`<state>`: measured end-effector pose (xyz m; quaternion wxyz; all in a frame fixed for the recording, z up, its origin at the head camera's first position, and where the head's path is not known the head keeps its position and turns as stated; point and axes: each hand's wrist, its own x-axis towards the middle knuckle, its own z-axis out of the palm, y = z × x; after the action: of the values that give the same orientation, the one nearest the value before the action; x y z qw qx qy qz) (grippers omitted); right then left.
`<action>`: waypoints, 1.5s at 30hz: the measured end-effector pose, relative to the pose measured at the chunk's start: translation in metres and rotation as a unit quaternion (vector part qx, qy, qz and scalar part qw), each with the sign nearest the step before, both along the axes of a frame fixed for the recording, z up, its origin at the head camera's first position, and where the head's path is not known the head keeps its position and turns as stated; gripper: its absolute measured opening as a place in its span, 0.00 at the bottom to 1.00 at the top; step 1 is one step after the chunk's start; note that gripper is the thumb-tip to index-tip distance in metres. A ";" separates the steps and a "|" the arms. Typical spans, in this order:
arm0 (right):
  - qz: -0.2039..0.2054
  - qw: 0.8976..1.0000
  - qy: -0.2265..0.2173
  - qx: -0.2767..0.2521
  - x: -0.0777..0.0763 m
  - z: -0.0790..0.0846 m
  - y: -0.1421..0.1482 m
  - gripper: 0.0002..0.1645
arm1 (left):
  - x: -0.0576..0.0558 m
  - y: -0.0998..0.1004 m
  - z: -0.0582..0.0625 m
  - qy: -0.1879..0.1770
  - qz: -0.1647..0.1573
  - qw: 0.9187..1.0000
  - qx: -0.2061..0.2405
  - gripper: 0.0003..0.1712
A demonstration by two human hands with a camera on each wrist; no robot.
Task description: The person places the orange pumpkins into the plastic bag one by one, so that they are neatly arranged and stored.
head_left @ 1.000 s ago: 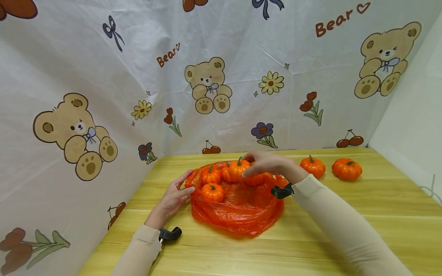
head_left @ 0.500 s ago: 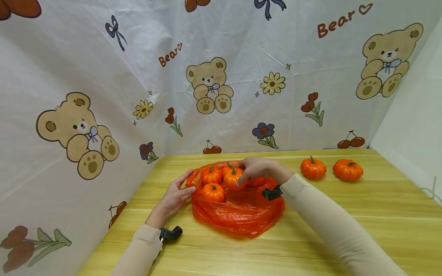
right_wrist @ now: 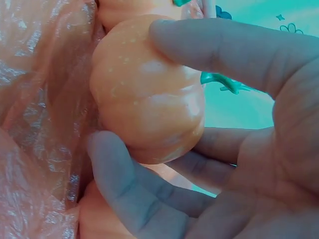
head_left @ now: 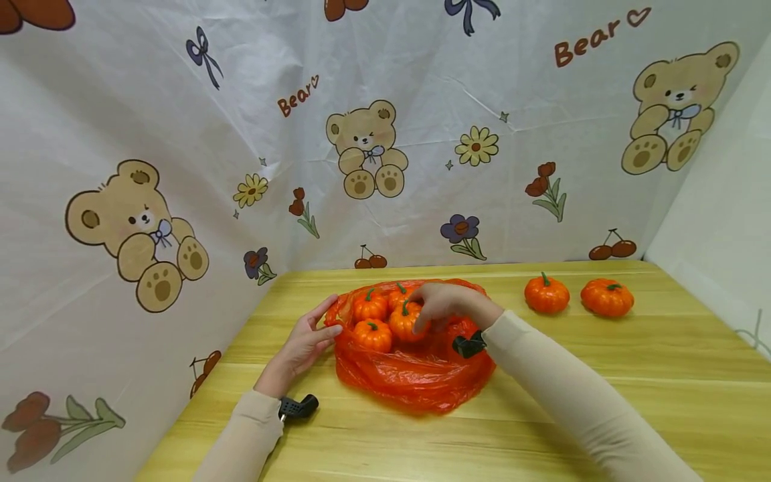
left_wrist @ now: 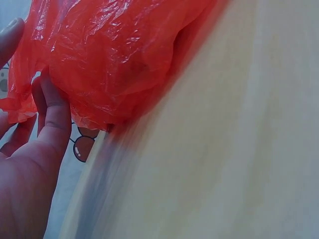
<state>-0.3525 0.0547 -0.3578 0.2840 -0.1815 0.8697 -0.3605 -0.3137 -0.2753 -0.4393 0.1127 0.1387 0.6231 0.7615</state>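
A red plastic bag (head_left: pixel 415 385) sits with its mouth spread wide on the wooden table, several small orange toy pumpkins inside. My left hand (head_left: pixel 304 341) holds the bag's left rim, thumb on the inner side and fingers outside; in the left wrist view the fingers (left_wrist: pixel 55 107) lie against the film. Inside the bag, my right hand (head_left: pixel 446 301) grips a pumpkin (head_left: pixel 402 325) by its sides, green stem up. The right wrist view shows that pumpkin (right_wrist: pixel 144 94) between thumb and fingers. Beside it in the bag are a front-left pumpkin (head_left: pixel 372 336) and a back-left pumpkin (head_left: pixel 370 306).
Two more pumpkins stand on the table at the right, one with an upright stem (head_left: pixel 546 294) and a flatter one (head_left: pixel 607 298). A bear-print cloth (head_left: pixel 421 221) hangs behind the table (head_left: pixel 373 448). A white wall (head_left: pixel 723 221) borders the right side.
My right hand has moved down and slightly left, lowering the held pumpkin into the bag among the others. The left hand stays at the bag's rim.
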 end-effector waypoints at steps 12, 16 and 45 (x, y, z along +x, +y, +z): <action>-0.011 1.000 -0.007 0.010 0.006 -0.006 -0.005 0.47 | 0.001 0.000 0.001 -0.004 0.002 1.000 0.005 0.47; -0.001 1.000 0.002 0.013 0.007 -0.007 -0.003 0.45 | 0.001 0.000 0.001 -0.003 0.003 1.000 0.005 0.47; 0.022 0.997 0.067 -0.034 0.008 0.022 0.048 0.40 | 0.002 0.001 0.002 -0.006 0.003 1.000 0.003 0.47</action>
<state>-0.3444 0.1030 -0.3361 0.2265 -0.2334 0.8701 -0.3703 -0.3119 -0.2745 -0.4377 0.1134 0.1328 0.6204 0.7646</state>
